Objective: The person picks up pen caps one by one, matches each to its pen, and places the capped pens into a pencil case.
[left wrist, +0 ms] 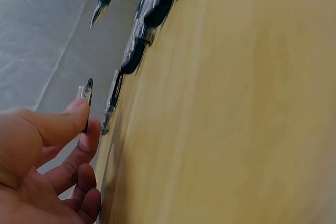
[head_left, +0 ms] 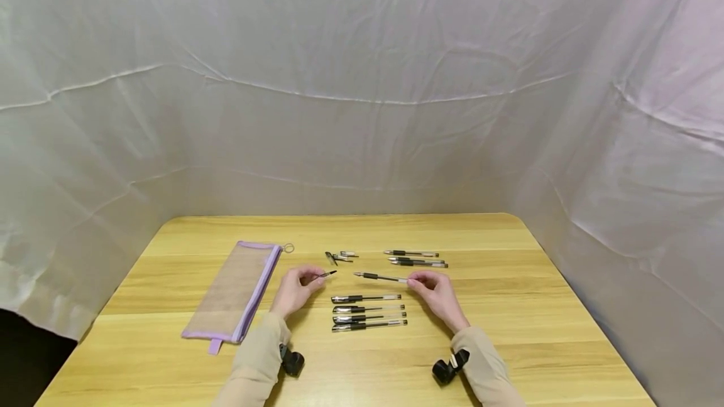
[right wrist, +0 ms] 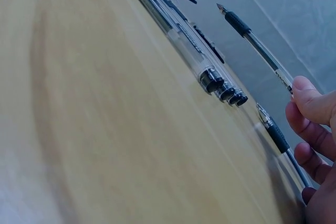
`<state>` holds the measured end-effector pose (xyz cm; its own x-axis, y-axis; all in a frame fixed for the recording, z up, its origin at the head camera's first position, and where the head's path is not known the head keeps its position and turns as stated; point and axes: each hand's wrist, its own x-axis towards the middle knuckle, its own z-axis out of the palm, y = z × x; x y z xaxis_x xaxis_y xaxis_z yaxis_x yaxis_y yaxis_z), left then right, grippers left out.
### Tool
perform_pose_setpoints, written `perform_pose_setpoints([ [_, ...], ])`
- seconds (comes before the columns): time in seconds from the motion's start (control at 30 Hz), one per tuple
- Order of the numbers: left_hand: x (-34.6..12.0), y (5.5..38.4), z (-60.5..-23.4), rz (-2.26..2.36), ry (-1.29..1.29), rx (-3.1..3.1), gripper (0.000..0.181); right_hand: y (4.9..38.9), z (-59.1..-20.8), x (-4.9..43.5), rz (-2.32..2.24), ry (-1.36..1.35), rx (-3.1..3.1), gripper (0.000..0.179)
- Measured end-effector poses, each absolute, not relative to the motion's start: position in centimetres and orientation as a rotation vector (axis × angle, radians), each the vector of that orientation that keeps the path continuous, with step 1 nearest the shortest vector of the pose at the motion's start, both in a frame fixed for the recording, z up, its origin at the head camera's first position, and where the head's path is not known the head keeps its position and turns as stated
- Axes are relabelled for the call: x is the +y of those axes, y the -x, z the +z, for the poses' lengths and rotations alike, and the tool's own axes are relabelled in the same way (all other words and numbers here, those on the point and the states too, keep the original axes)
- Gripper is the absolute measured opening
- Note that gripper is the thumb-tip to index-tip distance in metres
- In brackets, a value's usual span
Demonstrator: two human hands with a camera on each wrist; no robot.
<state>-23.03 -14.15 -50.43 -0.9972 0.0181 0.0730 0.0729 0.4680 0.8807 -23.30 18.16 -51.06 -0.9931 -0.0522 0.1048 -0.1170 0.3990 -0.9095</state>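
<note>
My left hand [head_left: 298,289] pinches a small clear-and-black pen cap [left wrist: 86,98] between thumb and forefinger. My right hand [head_left: 435,294] holds an uncapped gel pen [head_left: 380,277] by its rear end, its metal tip pointing left toward the cap. A gap stands between tip and cap, and both are off the table. In the right wrist view the pen's black grip [right wrist: 237,23] and clear barrel show. Nearer me, between the hands, several capped pens [head_left: 366,298] lie side by side. Beyond the hands lie loose caps [head_left: 345,258] and, to their right, uncapped pens [head_left: 417,262].
A mesh zip pouch [head_left: 229,291] with purple edging lies on the left of the wooden table [head_left: 543,331], a ring at its far corner. Pale cloth [head_left: 362,130] hangs behind and at both sides. Each wrist bears a small black camera [head_left: 292,362].
</note>
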Motion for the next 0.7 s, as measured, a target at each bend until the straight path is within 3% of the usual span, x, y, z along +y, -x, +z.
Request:
perform_pose_setpoints([
  [0.7, -12.9, 21.8, -50.1, -1.941, 0.034, -2.51, 0.026, 23.6, -51.5, 18.0, 1.723, -0.298, -2.516, 0.016],
])
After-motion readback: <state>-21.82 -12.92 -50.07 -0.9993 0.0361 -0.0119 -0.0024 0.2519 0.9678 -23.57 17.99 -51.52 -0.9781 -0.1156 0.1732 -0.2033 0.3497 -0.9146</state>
